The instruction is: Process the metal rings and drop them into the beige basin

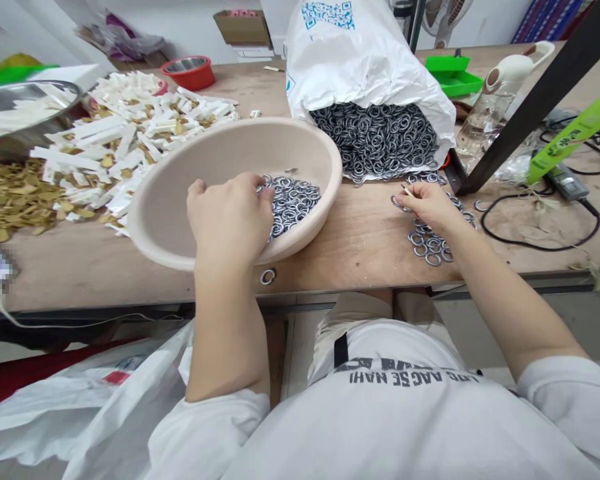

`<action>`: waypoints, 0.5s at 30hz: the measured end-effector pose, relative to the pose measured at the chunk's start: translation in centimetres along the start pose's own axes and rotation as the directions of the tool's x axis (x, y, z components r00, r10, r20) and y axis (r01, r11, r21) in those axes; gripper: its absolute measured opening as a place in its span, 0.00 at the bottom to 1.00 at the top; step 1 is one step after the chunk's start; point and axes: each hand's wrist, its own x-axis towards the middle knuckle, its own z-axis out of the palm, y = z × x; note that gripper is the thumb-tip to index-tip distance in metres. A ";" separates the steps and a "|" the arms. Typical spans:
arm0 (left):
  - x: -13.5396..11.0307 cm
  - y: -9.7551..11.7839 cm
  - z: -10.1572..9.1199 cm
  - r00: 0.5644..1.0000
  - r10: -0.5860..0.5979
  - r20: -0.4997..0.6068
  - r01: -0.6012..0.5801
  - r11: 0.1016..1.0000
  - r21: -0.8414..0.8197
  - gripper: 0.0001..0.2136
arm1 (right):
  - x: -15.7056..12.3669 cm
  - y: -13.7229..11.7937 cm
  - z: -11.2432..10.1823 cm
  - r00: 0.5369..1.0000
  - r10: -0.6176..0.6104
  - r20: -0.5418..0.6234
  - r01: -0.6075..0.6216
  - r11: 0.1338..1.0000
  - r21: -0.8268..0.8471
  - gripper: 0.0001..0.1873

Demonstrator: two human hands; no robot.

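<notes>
Head view: L hand (230, 217) curled inside bowl (180, 173), fingertips on ring pile (295, 200); can't tell if it grips any. R hand (427, 202) pinches ring (397, 201); loose rings (430, 250) under wrist, sack (360, 60) just beyond.

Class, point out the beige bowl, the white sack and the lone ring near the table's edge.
beige bowl (180, 193), head view, bare inner wall.
white sack (360, 60), head view, upper side.
lone ring (263, 277), head view, its metal band.

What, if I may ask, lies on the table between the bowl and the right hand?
Only bare table between bowl and right hand, head view.
</notes>
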 end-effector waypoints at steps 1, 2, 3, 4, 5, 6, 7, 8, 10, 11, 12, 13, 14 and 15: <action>-0.2 0.5 0.0 0.998 0.011 -0.058 -0.012 1.000 -0.012 0.13 | -0.9 -0.4 0.2 1.000 0.013 0.019 -0.016 0.988 0.157 0.13; -0.6 1.2 0.0 0.993 0.033 -0.117 -0.037 0.999 -0.032 0.13 | -1.8 -1.0 0.4 0.999 0.026 0.035 -0.035 0.958 0.283 0.14; -1.2 2.3 0.2 0.984 0.066 -0.164 -0.079 0.994 -0.071 0.14 | -2.9 -1.6 0.8 0.998 0.039 0.046 -0.053 0.924 0.378 0.15; -2.0 3.5 0.5 0.974 0.107 -0.198 -0.139 0.978 -0.157 0.13 | -4.0 -2.3 1.3 0.998 0.047 0.051 -0.065 0.891 0.449 0.17; -2.8 4.9 1.1 0.968 0.156 -0.198 -0.205 0.944 -0.257 0.14 | -5.1 -3.0 1.9 0.998 0.045 0.052 -0.065 0.861 0.504 0.18; -3.8 6.4 2.0 0.967 0.206 -0.148 -0.247 0.899 -0.362 0.15 | -6.1 -3.6 2.6 0.998 0.036 0.044 -0.055 0.832 0.552 0.18; -4.7 7.7 3.1 0.962 0.266 -0.057 -0.260 0.839 -0.478 0.17 | -7.1 -4.1 3.3 0.999 0.024 0.030 -0.037 0.800 0.599 0.18; -5.5 8.8 4.3 0.959 0.281 0.024 -0.214 0.778 -0.591 0.18 | -7.9 -4.5 4.0 1.000 0.014 0.012 -0.018 0.772 0.635 0.18; -6.8 10.2 6.7 0.968 0.212 0.136 -0.027 0.624 -0.781 0.18 | -9.2 -4.8 5.2 1.000 0.005 -0.027 0.015 0.731 0.683 0.17; -7.2 10.5 7.7 0.966 0.179 0.187 0.071 0.511 -0.857 0.18 | -9.7 -4.7 5.6 0.999 0.004 -0.041 0.025 0.724 0.690 0.16; -7.4 10.6 8.6 0.963 0.149 0.225 0.152 0.390 -0.908 0.17 | -10.1 -4.6 5.9 0.999 0.002 -0.052 0.034 0.724 0.689 0.16; -7.6 10.6 9.2 0.958 0.126 0.258 0.217 0.269 -0.938 0.17 | -10.4 -4.5 6.1 0.998 0.000 -0.062 0.043 0.729 0.684 0.16; -7.7 10.5 9.6 0.951 0.112 0.287 0.268 0.159 -0.950 0.16 | -10.6 -4.4 6.2 0.998 -0.006 -0.068 0.051 0.737 0.674 0.16; -7.7 10.4 9.8 0.943 0.104 0.316 0.310 0.066 -0.948 0.16 | -10.7 -4.4 6.3 0.998 -0.015 -0.068 0.056 0.748 0.661 0.16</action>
